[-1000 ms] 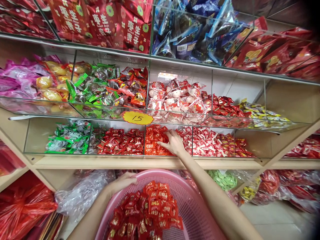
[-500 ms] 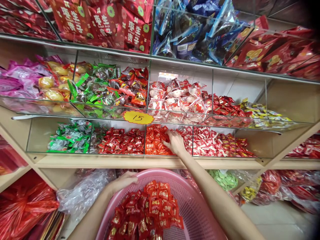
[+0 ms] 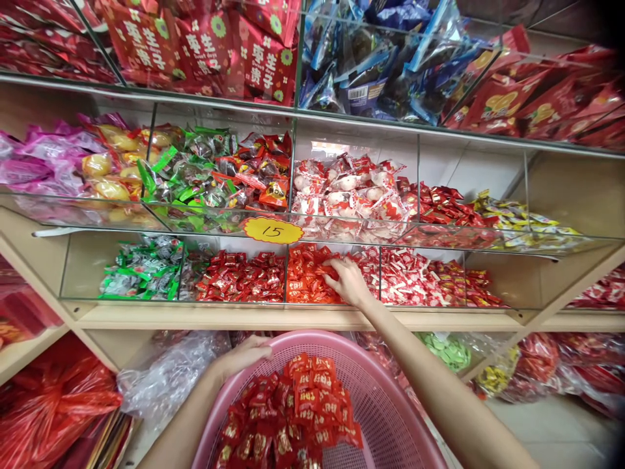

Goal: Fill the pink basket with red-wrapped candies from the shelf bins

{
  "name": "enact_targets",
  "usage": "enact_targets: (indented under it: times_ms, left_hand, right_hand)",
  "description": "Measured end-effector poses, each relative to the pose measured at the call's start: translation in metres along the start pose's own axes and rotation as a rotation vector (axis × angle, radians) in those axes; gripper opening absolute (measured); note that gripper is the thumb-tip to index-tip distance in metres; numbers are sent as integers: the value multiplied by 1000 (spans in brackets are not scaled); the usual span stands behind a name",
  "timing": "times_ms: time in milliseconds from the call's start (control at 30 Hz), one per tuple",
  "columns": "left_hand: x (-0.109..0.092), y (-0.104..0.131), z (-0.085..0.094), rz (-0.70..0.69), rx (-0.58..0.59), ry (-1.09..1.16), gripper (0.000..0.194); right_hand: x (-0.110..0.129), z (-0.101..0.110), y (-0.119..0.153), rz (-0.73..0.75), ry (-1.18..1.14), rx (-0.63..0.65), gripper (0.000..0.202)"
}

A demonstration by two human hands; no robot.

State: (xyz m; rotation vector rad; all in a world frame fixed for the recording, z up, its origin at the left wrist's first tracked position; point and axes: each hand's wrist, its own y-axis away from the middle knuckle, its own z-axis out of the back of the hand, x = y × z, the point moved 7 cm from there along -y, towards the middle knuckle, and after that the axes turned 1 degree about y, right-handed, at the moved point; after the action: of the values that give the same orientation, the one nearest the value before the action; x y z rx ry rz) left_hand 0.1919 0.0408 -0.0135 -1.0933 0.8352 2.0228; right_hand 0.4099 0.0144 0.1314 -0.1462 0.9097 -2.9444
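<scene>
Orange-red candy packets [image 3: 307, 277] sit in a middle compartment of the lowest glass-fronted row, heaped up near the front pane. Right hand [image 3: 349, 280] is in that compartment, at the right side of the heap, fingers curved over the packets, thumb a little apart from them — can't tell if any packet is held. Pink basket [image 3: 390, 410] is below, in front of the shelf, its perforated wall bare on the right. Left hand [image 3: 247, 355] holds its far-left rim; thumb side hidden. Inside the basket: a pile of red candy packets [image 3: 293, 417], brighter orange-red ones on the upper right, darker ones on the left.

Same row, left of the orange-red compartment: dark red candies [image 3: 241, 277], then green-and-clear packets [image 3: 146, 270]. To its right: red-and-white candies [image 3: 410, 273]. Yellow tag [image 3: 273, 230] reading 15 is on the glass edge above. Row above has white-and-red packets [image 3: 349, 189] near the middle, yellow packets [image 3: 527, 215] right, purple packets [image 3: 49, 153] left. Top: red pouches [image 3: 205, 49] and blue bags [image 3: 381, 65]. Under the shelf, left — clear plastic bag [image 3: 170, 371], red plastic bag [image 3: 53, 404].
</scene>
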Motion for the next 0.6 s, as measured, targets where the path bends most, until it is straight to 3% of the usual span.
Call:
enact_targets:
  times_ms: [167, 300, 500, 600]
  left_hand:
    - [-4, 1, -1, -19, 10, 1, 26]
    - [-6, 2, -2, -16, 8, -8, 25]
    - [-7, 3, -2, -23, 11, 14, 24]
    - [-8, 4, -2, -33, 8, 18, 22]
  right_hand:
    - [6, 0, 8, 94, -4, 159, 28]
    - [7, 0, 11, 122, -15, 208, 29]
    - [-4, 9, -4, -97, -17, 67, 29]
    - [0, 7, -14, -195, 29, 65, 30]
